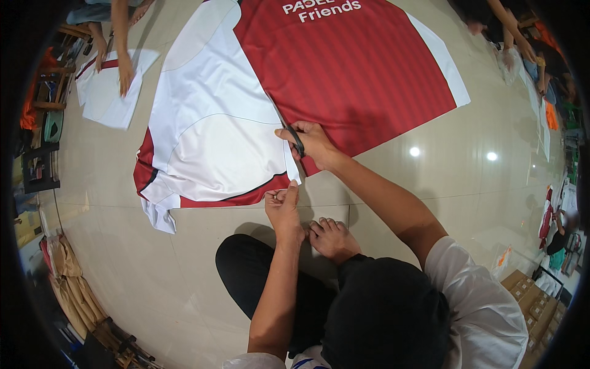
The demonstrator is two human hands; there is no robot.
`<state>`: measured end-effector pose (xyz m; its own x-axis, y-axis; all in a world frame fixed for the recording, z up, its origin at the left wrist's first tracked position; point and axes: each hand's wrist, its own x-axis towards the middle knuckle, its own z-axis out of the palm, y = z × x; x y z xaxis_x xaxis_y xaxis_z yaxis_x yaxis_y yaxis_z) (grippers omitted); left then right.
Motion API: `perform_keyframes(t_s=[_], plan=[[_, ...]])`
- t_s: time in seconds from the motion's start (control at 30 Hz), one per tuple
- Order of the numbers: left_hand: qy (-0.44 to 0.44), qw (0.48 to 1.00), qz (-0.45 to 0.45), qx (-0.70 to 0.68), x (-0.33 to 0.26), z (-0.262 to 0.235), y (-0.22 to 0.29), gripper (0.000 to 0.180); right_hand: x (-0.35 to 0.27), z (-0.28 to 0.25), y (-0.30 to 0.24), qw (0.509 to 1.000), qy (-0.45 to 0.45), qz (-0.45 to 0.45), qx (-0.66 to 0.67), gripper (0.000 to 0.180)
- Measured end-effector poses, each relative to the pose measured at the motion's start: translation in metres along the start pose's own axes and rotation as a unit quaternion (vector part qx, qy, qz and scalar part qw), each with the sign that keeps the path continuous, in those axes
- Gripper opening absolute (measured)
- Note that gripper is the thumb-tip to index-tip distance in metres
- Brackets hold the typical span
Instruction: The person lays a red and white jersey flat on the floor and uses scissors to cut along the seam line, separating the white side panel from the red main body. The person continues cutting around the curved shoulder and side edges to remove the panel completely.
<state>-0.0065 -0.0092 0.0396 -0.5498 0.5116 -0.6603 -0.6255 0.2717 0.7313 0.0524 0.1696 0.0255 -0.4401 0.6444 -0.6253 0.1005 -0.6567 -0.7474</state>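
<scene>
A broad sheet of printed fabric lies on the floor, with a red striped panel (350,80) on the right and a white part (227,154) on the left, edged below in red. My right hand (316,147) is closed around the black handles of a pair of scissors (297,142). The blades point away from me along the line where red meets white. Nearer to me, my left hand (283,206) pinches the lower corner of the white part beside its red edge. Below the scissors, the two parts lie slightly apart.
Shiny pale floor tiles (393,184) surround the cloth. At the upper left, another person's hands (125,71) rest on a smaller white fabric piece (110,98). More people work at the upper right. Cardboard boxes (534,307) stand at the lower right. My bare foot (334,238) is close to my left hand.
</scene>
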Motion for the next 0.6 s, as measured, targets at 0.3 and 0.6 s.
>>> perform_keyframes(t_s=[0.3, 0.6], plan=[[0.017, 1.000, -0.003, -0.010, -0.004, 0.007, 0.006, 0.041, 0.004, 0.003, -0.008, 1.000, 0.004, -0.006, -0.002, 0.040], [0.016, 1.000, -0.001, -0.016, -0.002, 0.005, 0.004, 0.040, 0.005, 0.006, -0.016, 1.000, 0.006, 0.004, 0.002, 0.037]])
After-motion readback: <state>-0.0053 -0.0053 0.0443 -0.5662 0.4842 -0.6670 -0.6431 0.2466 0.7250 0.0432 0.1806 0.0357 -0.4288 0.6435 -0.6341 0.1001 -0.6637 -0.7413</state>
